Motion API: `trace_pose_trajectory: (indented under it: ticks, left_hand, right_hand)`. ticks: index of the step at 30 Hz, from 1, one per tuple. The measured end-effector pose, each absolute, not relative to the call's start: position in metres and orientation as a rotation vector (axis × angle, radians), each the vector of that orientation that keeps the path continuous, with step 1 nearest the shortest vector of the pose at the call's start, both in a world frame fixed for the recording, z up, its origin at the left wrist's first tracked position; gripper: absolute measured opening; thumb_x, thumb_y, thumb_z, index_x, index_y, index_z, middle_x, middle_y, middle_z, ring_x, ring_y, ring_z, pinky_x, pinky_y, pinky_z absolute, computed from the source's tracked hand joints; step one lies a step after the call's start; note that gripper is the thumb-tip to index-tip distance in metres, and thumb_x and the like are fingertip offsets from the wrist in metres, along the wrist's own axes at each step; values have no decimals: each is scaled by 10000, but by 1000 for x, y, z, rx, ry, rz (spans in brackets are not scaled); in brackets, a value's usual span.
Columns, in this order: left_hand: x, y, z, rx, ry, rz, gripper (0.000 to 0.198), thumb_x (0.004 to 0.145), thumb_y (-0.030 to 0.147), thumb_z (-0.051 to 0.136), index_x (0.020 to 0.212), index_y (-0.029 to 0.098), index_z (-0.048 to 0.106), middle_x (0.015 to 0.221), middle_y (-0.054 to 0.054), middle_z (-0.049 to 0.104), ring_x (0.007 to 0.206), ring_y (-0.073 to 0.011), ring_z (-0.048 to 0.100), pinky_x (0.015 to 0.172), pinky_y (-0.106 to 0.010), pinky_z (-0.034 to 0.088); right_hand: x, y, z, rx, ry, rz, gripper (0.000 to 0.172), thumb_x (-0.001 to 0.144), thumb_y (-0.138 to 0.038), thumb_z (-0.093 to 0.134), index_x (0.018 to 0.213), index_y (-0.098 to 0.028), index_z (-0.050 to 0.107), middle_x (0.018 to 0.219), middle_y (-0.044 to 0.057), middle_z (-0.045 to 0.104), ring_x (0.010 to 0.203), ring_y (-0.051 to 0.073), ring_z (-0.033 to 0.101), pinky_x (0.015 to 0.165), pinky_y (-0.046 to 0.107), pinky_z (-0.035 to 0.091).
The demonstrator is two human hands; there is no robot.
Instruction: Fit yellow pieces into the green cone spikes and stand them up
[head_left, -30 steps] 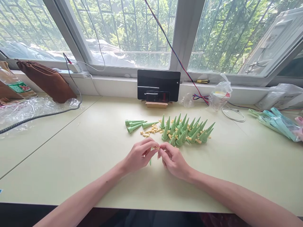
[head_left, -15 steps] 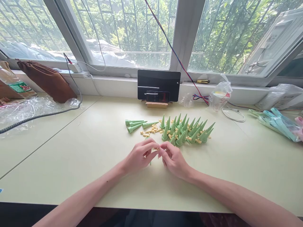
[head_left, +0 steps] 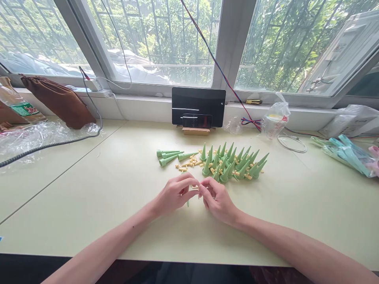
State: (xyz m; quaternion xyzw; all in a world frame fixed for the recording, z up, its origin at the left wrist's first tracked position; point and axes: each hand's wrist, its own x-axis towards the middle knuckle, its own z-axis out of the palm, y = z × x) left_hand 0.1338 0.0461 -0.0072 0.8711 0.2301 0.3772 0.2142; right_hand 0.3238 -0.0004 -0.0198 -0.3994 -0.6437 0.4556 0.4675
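My left hand [head_left: 173,194] is closed around a green plastic cone [head_left: 188,203]; only its narrow tip below the fingers and a bit of its wide end show. Against it, my right hand [head_left: 220,202] pinches a small yellow plastic piece [head_left: 195,188], partly hidden by the fingertips of both hands. Just beyond the hands lie several loose yellow pieces [head_left: 192,161]. Several green cones [head_left: 169,159] rest on their sides to the left of these. A cluster of upright and leaning green cones [head_left: 226,173], with yellow pieces among them, stands to the right.
A tablet [head_left: 198,100] leans upright at the back with a phone [head_left: 197,121] before it. A bagged cup [head_left: 275,120], a coiled white cable [head_left: 291,144] and bagged pastel items [head_left: 349,154] sit to the right. On the left are a brown pouch [head_left: 59,102] and a dark cable [head_left: 53,145].
The fingertips of both hands have shifted slightly, and more of the yellow piece's thin length shows between them. The cones and loose pieces on the table stay put.
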Motion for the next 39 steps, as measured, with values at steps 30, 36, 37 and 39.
trace_pose_trajectory:
  ticks: [30,36,37,39]
  left_hand:
    - [134,54,0,2097,1457,1004,253,901,405,620,1058,210,650,1145,-47,603,501,-65,553,615,-291,526]
    - [135,53,-2,2084,1473,905,229,904,411,600,997,206,644,1111,-30,628,514,-81,535,662,-312,512]
    - [135,53,-2,2084,1474,887,222,904,404,599,988,204,642,1103,-28,631,511,-82,528,667,-314,507]
    - [135,54,-3,2087,1469,854,205,900,386,596,974,199,637,1084,-25,637,505,-83,514,658,-314,494]
  right_hand:
    - [323,-2,-19,-1009,-1684,1027,173,977,-306,485,851,-193,522,659,-20,570,483,90,461,468,216,351]
    - [323,-2,-20,-1033,-1696,997,138,965,-296,498,878,-196,536,691,-1,611,522,105,488,489,223,357]
    - [324,-2,-20,-1039,-1699,994,137,964,-297,498,883,-196,541,699,3,617,530,109,500,492,225,359]
    - [324,-2,-20,-1050,-1703,990,135,964,-299,499,891,-196,548,712,10,626,546,117,522,496,228,362]
